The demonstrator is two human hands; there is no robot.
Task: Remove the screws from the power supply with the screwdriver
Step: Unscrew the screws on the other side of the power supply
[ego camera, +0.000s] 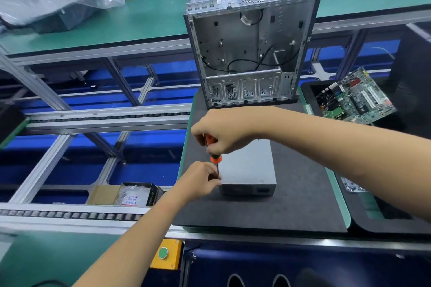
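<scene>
A grey metal power supply (250, 168) lies flat on a dark foam mat (298, 198). My right hand (224, 133) grips the orange-and-black handle of a screwdriver (214, 156), held upright over the box's near left corner. The thin shaft runs down to that corner. My left hand (200, 180) rests against the left side of the power supply, and its fingers pinch the shaft near the tip. The screw under the tip is hidden by my fingers.
An empty computer case (249, 49) stands upright at the mat's far end. A green motherboard (356, 98) lies in a black tray at the right. Conveyor rails (105, 119) run at the left, with a cardboard box (130, 193) below. A yellow button box (165, 254) sits on the near edge.
</scene>
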